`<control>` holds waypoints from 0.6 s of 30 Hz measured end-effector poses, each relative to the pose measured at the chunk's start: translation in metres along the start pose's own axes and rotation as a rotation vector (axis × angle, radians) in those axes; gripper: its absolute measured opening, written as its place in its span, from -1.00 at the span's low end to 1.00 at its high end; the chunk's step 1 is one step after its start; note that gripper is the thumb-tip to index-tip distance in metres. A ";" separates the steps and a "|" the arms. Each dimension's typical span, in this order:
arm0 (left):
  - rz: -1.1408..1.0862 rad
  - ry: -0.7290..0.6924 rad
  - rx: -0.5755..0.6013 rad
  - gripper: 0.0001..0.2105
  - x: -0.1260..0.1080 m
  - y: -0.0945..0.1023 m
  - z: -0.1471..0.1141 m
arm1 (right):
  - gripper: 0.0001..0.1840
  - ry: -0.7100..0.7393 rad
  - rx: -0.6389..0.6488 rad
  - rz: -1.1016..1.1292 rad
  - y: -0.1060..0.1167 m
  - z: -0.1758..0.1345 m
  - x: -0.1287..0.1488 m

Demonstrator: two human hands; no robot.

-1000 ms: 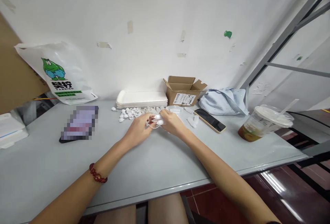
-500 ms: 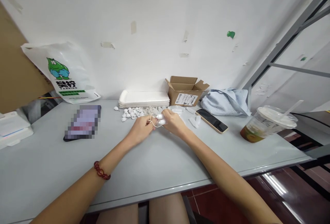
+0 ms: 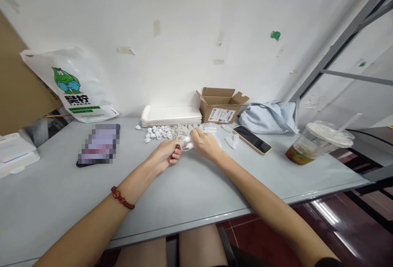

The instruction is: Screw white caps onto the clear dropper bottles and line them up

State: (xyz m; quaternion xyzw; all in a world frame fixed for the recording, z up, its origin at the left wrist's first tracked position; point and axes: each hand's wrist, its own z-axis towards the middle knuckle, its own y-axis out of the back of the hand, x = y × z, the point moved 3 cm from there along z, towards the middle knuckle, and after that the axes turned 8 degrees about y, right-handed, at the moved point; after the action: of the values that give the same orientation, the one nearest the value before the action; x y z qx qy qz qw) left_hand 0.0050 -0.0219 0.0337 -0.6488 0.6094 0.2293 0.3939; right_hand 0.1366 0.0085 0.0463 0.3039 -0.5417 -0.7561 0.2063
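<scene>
Gripping: the left hand (image 3: pixel 167 155) and right hand (image 3: pixel 205 142), close together, both pinch white corded pieces (image 3: pixel 186 139) above the desk (image 3: pixel 184 193). Work appears unfinished; whether the pieces are joined cannot be determined. Loose white caps (image 3: pixel 158 130) lie untouched, heaped beyond the left hand.

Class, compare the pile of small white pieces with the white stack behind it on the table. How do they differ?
The small white pieces are rounded, while the white stack is made of long, flat items. The pieces lie loosely scattered; the stack is neatly layered. Each piece is far smaller than the stack. Both are white and rest on the table.
</scene>
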 end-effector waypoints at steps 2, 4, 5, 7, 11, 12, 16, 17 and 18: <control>-0.006 0.032 0.008 -0.71 -0.001 0.000 -0.002 | -0.76 -0.004 -0.003 0.009 0.000 0.000 0.000; 0.007 0.047 0.026 -0.71 -0.002 0.001 -0.003 | -0.77 -0.009 0.002 0.012 -0.001 0.000 -0.001; 0.027 0.044 0.044 -0.71 -0.002 0.002 -0.004 | -0.78 -0.013 0.007 0.010 -0.001 -0.001 -0.002; 0.080 0.008 0.092 -0.72 -0.004 0.004 -0.005 | -0.78 -0.024 0.013 0.004 -0.001 -0.001 -0.004; 0.170 -0.105 0.108 -0.74 -0.005 0.008 -0.003 | -0.78 -0.039 0.024 0.011 -0.001 -0.001 -0.008; 0.185 -0.122 0.085 -0.75 -0.006 0.009 -0.002 | -0.77 -0.041 0.025 0.015 -0.001 -0.001 -0.009; 0.082 -0.154 -0.061 -0.80 -0.009 0.014 0.001 | -0.75 -0.082 0.012 0.019 0.000 -0.001 -0.013; 0.004 -0.165 -0.092 -0.83 -0.011 0.016 0.001 | -0.75 -0.102 0.009 0.019 0.000 -0.002 -0.015; -0.083 -0.179 -0.114 -0.85 -0.014 0.019 0.001 | -0.75 -0.122 0.010 0.020 0.001 -0.002 -0.016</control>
State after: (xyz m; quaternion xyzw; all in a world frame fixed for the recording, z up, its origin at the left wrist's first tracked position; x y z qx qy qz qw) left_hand -0.0153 -0.0115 0.0396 -0.6718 0.5305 0.3038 0.4183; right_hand 0.1496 0.0169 0.0504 0.2527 -0.5601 -0.7684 0.1788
